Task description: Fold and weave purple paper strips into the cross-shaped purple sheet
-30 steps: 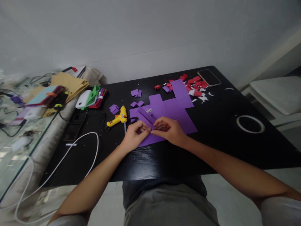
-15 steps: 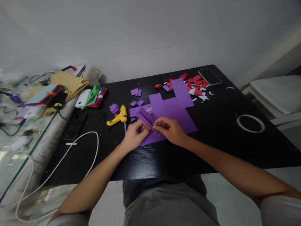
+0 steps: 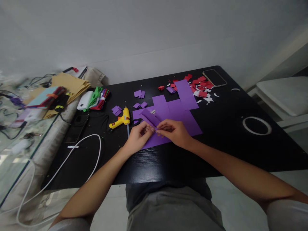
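Observation:
Between my two hands is a folded strip of purple paper (image 3: 149,118), its two layers standing a little apart at the far end. My left hand (image 3: 139,136) pinches its near end from the left. From the right, the thumb and fingertips of my right hand (image 3: 174,132) close on the same end. Larger purple sheets (image 3: 190,123) lie flat on the table beneath and beyond the hands. Left of them rests a yellow glue gun (image 3: 121,119) with a glue stick in it. A dark-handled tool, partly covered by the strip, lies under my hands.
Small purple paper squares (image 3: 117,110) lie beyond the glue gun. Red and white scraps (image 3: 202,88) are heaped near a phone (image 3: 214,78) at the back right. A white ring (image 3: 256,125) lies on the right. A white cable (image 3: 96,136) loops at the left.
Almost nothing differs. Both hands keep their pinch on the folded purple strip, whose angle shifts very slightly.

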Demonstrator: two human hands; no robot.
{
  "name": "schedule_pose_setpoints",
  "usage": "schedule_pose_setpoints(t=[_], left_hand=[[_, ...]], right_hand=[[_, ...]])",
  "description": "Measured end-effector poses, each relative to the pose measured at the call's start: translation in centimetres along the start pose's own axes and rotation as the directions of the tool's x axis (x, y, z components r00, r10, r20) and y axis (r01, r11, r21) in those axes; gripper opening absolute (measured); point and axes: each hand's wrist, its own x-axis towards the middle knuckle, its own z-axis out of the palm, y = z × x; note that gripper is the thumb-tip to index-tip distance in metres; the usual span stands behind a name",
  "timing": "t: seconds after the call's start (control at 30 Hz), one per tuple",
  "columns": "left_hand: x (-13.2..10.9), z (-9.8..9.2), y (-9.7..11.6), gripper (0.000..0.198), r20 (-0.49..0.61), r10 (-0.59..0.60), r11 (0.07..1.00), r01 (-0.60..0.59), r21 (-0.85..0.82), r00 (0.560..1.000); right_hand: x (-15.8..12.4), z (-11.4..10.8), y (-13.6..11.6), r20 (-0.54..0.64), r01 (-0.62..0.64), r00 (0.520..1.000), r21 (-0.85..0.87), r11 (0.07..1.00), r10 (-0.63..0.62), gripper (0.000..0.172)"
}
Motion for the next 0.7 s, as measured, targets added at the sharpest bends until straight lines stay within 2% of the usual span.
schedule_pose_setpoints(t=[0.23, 0.47, 0.7], left_hand=[[0.0, 0.0, 0.3, 0.029, 0.017, -0.037, 0.999, 0.037, -0.011, 0.999], [0.0, 0.2, 0.8, 0.033, 0.049, -0.096, 0.99, 0.101, -0.097, 0.994], [0.1, 0.3, 1.0, 0.034, 0.085, -0.125, 0.978, 0.137, -0.155, 0.989]], right_hand=[[-0.1, 0.0, -0.3, -0.013, 0.081, 0.996, -0.125, 0.989, -0.083, 0.013], [0.0, 0.0, -0.2, -0.008, 0.138, 0.99, -0.232, 0.963, -0.144, 0.011], [0.0, -0.1, -0.3, -0.025, 0.159, 0.985, -0.273, 0.949, -0.172, 0.006]])
